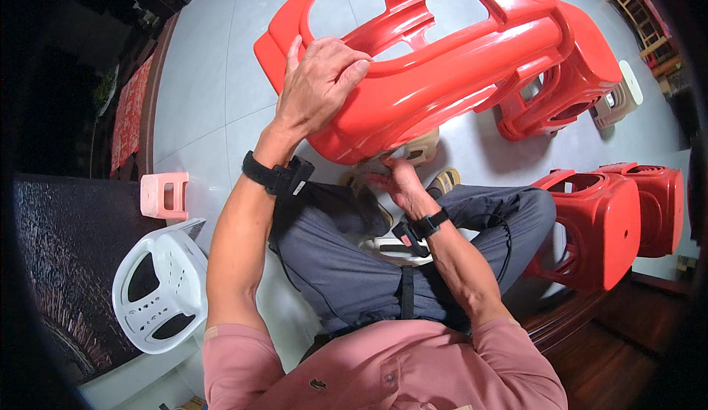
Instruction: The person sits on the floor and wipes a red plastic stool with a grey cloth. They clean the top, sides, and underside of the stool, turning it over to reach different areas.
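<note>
A large red plastic stool (420, 86) lies tipped in front of me, its legs and open frame towards the top. My left hand (326, 81) is closed over its near left edge, thumb on the rim. Beneath its lower side is my right hand (402, 183), palm up, with a greyish cloth (390, 158) at the fingers, partly hidden by the stool. Behind that hand a small beige stool (425, 147) stands between my feet, mostly covered by the red one.
Several red plastic stools (600, 233) stand at the right, another (592, 61) beyond the tipped one. A cream stool (628, 95) is farther right. At the left are a small pink stool (152, 195) and a white plastic chair (166, 283). Dark wooden furniture (608, 327) borders the lower right.
</note>
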Tool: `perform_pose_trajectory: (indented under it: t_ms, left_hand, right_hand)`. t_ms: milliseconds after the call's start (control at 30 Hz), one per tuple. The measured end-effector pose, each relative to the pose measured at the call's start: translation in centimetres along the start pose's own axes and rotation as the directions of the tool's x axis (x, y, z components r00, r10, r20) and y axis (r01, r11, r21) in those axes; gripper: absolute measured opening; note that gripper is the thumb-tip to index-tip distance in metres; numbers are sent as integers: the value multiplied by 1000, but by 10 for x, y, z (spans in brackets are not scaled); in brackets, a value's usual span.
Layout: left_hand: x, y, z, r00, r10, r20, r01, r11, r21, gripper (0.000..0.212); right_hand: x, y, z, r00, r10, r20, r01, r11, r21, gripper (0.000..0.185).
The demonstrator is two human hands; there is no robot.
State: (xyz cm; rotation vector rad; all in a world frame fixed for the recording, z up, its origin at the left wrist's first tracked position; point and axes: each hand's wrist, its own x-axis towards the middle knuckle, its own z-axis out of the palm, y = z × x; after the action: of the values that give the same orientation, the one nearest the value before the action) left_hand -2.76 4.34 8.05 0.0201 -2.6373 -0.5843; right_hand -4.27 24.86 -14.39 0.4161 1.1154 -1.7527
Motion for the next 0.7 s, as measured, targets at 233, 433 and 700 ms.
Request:
perform_pose_trajectory:
  t_ms: [233,433,700]
  left_hand:
    - [-3,3,1,1000,2,-12,-2,1000,26,42]
    - [-8,4,-2,1000,-14,5,13,999,51,41]
    - [1,10,4,1000,-13,-2,13,999,40,41]
  right_hand:
    - [-121,-37,56,915,-345,208,353,936,3,36]
    - [-86,-16,36,253,-804,538,872,-51,-487,38]
    - [24,36,-35,995,-43,-94,18,968,-250,44]
